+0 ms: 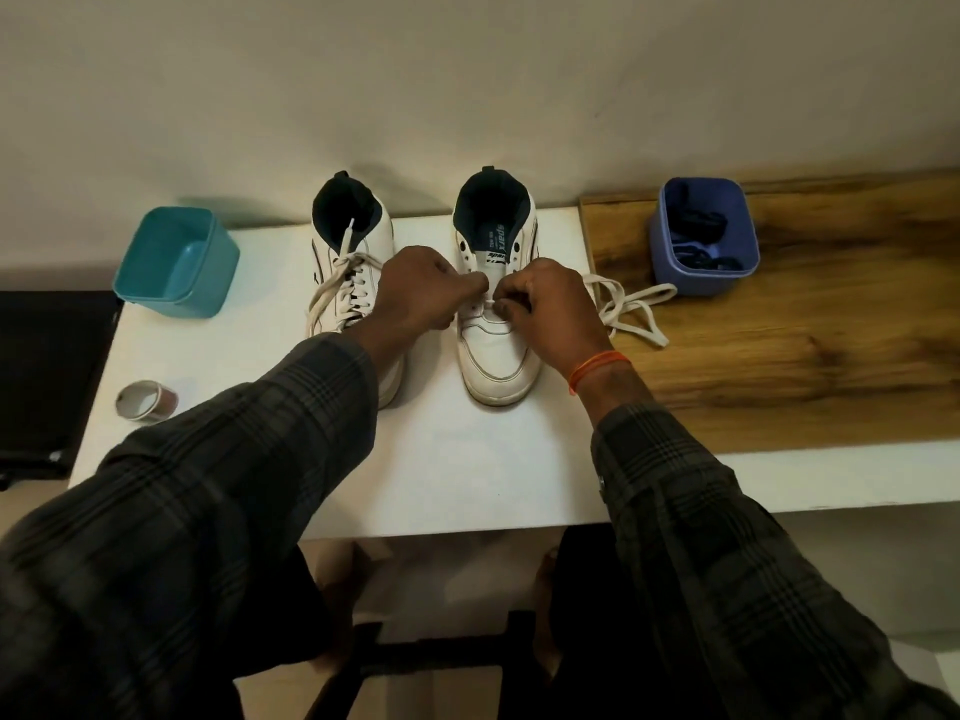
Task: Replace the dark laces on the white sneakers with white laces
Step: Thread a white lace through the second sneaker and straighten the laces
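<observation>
Head view: both hands (423, 291) (550, 304) pinching white lace (631, 304) at right sneaker (493, 350).

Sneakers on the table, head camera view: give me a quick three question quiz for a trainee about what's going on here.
1. True or false: the left sneaker already carries a white lace.
2. Which tub holds the dark laces: A, the teal tub, or B, the blue tub?
3. Fill in: both hands, left hand and right hand, pinch the white lace at the right sneaker, near its ____ eyelets.

Key: 1 true; 2 B; 3 lowest.
</observation>
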